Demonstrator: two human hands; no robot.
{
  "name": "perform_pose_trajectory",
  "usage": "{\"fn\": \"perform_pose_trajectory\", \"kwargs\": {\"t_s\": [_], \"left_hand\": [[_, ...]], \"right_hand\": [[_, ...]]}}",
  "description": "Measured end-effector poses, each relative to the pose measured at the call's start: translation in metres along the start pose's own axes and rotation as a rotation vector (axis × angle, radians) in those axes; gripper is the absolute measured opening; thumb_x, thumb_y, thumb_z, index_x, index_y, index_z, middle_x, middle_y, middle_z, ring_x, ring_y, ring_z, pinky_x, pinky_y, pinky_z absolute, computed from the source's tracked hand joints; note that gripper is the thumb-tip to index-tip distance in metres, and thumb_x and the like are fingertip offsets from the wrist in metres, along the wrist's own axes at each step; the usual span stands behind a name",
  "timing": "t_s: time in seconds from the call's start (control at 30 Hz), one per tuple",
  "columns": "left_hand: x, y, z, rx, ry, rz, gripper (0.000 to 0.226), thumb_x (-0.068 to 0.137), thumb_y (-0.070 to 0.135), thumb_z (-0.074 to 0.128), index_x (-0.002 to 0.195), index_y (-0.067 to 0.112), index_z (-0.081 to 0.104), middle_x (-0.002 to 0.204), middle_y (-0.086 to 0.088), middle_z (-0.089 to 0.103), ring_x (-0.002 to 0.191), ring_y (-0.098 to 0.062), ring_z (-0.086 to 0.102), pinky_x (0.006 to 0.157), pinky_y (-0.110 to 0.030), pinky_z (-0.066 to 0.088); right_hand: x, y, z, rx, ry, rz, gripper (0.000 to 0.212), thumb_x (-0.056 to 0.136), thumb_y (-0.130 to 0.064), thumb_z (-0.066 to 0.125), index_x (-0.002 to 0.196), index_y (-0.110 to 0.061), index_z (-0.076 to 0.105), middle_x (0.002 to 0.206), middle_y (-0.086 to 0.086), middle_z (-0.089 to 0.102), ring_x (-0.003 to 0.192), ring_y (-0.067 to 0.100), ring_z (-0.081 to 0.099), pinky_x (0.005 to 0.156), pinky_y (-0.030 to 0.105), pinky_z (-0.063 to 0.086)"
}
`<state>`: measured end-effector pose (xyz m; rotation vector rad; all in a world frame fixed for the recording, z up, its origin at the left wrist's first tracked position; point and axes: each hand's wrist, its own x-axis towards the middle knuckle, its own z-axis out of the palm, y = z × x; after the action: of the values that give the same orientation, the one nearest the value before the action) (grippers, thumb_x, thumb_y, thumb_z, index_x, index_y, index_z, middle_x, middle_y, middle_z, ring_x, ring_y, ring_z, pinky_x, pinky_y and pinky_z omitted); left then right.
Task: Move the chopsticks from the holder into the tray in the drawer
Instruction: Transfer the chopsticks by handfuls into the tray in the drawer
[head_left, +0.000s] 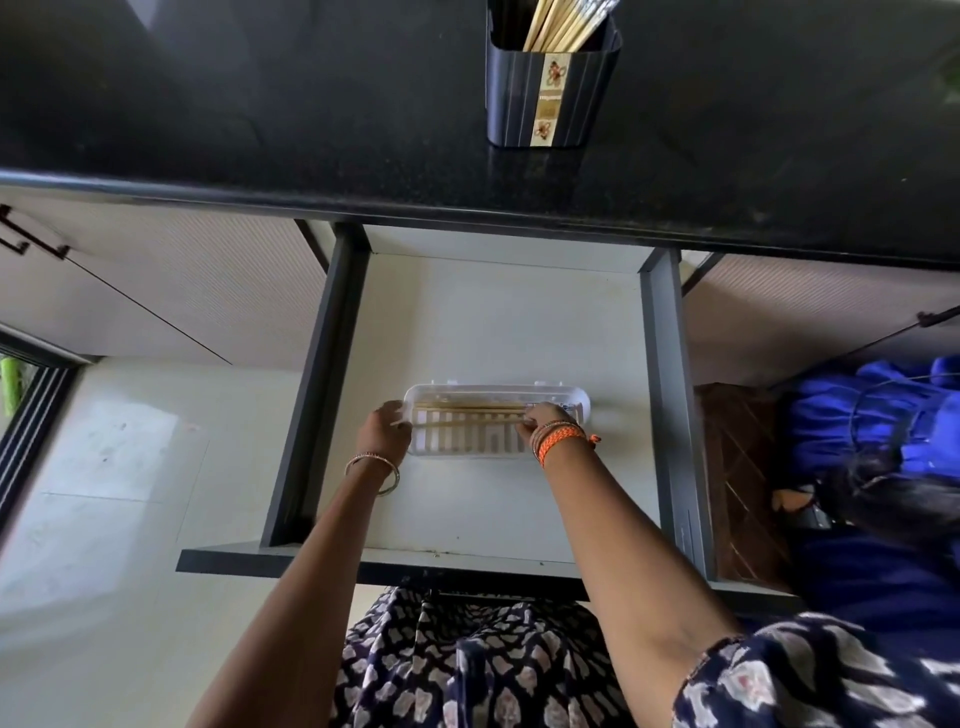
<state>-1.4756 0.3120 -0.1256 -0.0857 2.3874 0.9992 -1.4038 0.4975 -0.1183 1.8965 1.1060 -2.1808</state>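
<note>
Patterned dress (467, 670), dark blue with pale motifs, fills the bottom edge, nearest the lens. Both bare forearms reach forward from it into the open drawer (493, 322).

Drawer: pale floor, dark side rails, pulled out from under the bench (260, 104). One clear slotted tray (467, 447) lies lengthwise across the drawer floor, toward the front half.

Left hand (383, 427): at the tray's left end, fingers curled, touching the tray rim and the near tip of a chopstick. Thin bangle (373, 472) on the wrist. Whether it pinches the stick or only steadies it, cannot tell.

Right hand (543, 418): over the tray's right part, fingers closed down on the other end of the chopsticks (467, 413). Orange thread bands (558, 441) on the wrist.

Chopsticks in tray: a few light wooden sticks lying flat along the tray's length, in its rear half; one stick lies slightly skewed toward the front, running between the two hands. Exact count unclear, blurred.

Holder (553, 83): dark, ribbed, with a decorated strip down its front, standing upright on the black bench behind the drawer. A bundle of sticks (563, 23) stands in it, leaning right, tops cut by the frame.

Right of the drawer: blue cloth (872, 415), partly in view.
</note>
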Motion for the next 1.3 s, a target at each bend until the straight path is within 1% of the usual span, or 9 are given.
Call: {"fn": "perform_pose_trajectory", "kwargs": {"t_s": [0.17, 0.3, 0.37, 0.5, 0.67, 0.77, 0.9, 1.0, 1.3], "left_hand": [[0.001, 0.019, 0.0, -0.031, 0.157, 0.09, 0.045, 0.082, -0.005, 0.048, 0.126, 0.004, 0.047, 0.13, -0.022, 0.054, 0.119, -0.036, 0.051, 0.1, -0.04, 0.041], [0.007, 0.055, -0.001, -0.071, 0.24, 0.207, 0.041, 0.08, -0.008, 0.046, 0.119, 0.004, 0.053, 0.125, -0.019, 0.057, 0.115, -0.033, 0.053, 0.097, -0.037, 0.042], [0.014, 0.086, -0.006, -0.085, 0.244, 0.32, 0.039, 0.081, -0.008, 0.046, 0.116, 0.005, 0.056, 0.12, -0.017, 0.06, 0.112, -0.03, 0.056, 0.095, -0.036, 0.045], [0.036, 0.188, -0.03, -0.095, 0.25, 0.637, 0.036, 0.084, -0.004, 0.047, 0.117, 0.008, 0.056, 0.12, -0.013, 0.062, 0.112, -0.024, 0.058, 0.097, -0.032, 0.046], [0.071, 0.306, -0.066, 0.014, 0.32, 0.93, 0.037, 0.087, 0.003, 0.047, 0.123, 0.01, 0.053, 0.122, -0.013, 0.06, 0.108, -0.026, 0.059, 0.095, -0.032, 0.048], [0.099, 0.336, -0.075, 0.078, 0.317, 0.951, 0.039, 0.089, 0.007, 0.049, 0.128, 0.012, 0.049, 0.13, -0.013, 0.054, 0.114, -0.029, 0.055, 0.1, -0.041, 0.047], [0.133, 0.343, -0.077, 0.063, 0.341, 0.932, 0.032, 0.088, 0.005, 0.052, 0.119, 0.01, 0.058, 0.117, -0.013, 0.062, 0.108, -0.027, 0.059, 0.096, -0.036, 0.048], [0.149, 0.338, -0.075, 0.056, 0.365, 0.938, 0.024, 0.086, 0.004, 0.055, 0.106, 0.007, 0.066, 0.11, -0.013, 0.066, 0.112, -0.029, 0.057, 0.099, -0.038, 0.046], [0.161, 0.33, -0.077, 0.015, 0.324, 0.978, 0.019, 0.086, 0.009, 0.06, 0.101, 0.008, 0.069, 0.117, -0.011, 0.067, 0.121, -0.021, 0.054, 0.1, -0.026, 0.039]], "right_hand": [[-0.008, -0.013, 0.0, 0.09, -0.002, 0.005, 0.049, 0.09, 0.013, 0.035, 0.136, -0.004, 0.038, 0.068, 0.011, 0.04, 0.063, 0.02, 0.047, 0.075, 0.029, 0.055], [-0.022, -0.032, 0.003, 0.08, -0.088, 0.029, 0.02, 0.089, 0.009, 0.039, 0.079, 0.001, 0.053, 0.07, 0.015, 0.05, 0.06, 0.023, 0.051, 0.057, 0.032, 0.058], [-0.032, -0.062, 0.013, 0.076, -0.184, -0.039, 0.021, 0.09, 0.004, 0.043, 0.074, -0.005, 0.053, 0.071, 0.011, 0.055, 0.061, 0.02, 0.055, 0.048, 0.026, 0.055], [-0.071, -0.166, 0.043, 0.108, -0.249, -0.459, 0.02, 0.088, 0.002, 0.056, 0.076, -0.014, 0.06, 0.071, 0.006, 0.061, 0.061, 0.015, 0.059, 0.056, 0.024, 0.054], [-0.083, -0.294, 0.068, 0.068, 0.029, -0.99, 0.018, 0.085, 0.0, 0.055, 0.089, -0.007, 0.071, 0.078, 0.007, 0.068, 0.069, 0.015, 0.064, 0.068, 0.029, 0.057], [-0.064, -0.352, 0.083, 0.014, 0.191, -1.063, 0.021, 0.085, -0.003, 0.054, 0.096, 0.001, 0.073, 0.084, 0.011, 0.067, 0.078, 0.021, 0.062, 0.078, 0.034, 0.054], [-0.035, -0.395, 0.104, -0.195, 0.267, -1.069, 0.032, 0.086, -0.015, 0.061, 0.077, 0.015, 0.066, 0.061, 0.019, 0.054, 0.056, 0.026, 0.05, 0.058, 0.032, 0.041], [-0.013, -0.41, 0.119, -0.371, 0.317, -1.131, 0.051, 0.086, -0.022, 0.065, 0.044, -0.009, 0.04, 0.045, 0.005, 0.037, 0.042, 0.014, 0.032, 0.048, 0.026, 0.029], [0.008, -0.427, 0.131, -0.238, 0.279, -1.097, 0.055, 0.082, -0.015, 0.071, 0.041, -0.012, 0.034, 0.044, -0.001, 0.032, 0.04, 0.01, 0.029, 0.044, 0.016, 0.033]]}}
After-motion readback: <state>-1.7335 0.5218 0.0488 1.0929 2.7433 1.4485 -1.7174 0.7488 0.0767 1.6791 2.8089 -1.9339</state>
